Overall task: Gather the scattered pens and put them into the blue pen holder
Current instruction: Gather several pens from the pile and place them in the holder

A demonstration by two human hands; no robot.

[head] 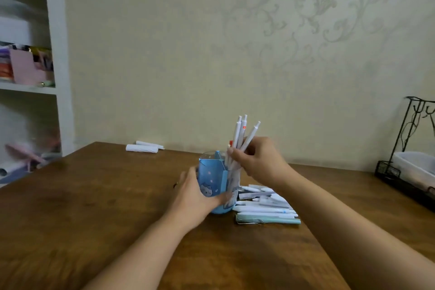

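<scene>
The blue pen holder [213, 178], printed with a cartoon cat, stands upright in the middle of the wooden table [94, 207]. My left hand [195, 198] grips its left side and base. My right hand [256, 160] holds a bunch of white pens [242, 134] tilted to the right, their lower ends inside the holder's right part. A pile of several white pens and one mint-green pen [266, 205] lies on the table just right of the holder, below my right forearm.
Two white rolled items [143, 147] lie at the table's far edge by the wall. A black wire rack [409, 155] with a white tray stands at the right edge. White shelves [30, 66] with clutter stand at the left.
</scene>
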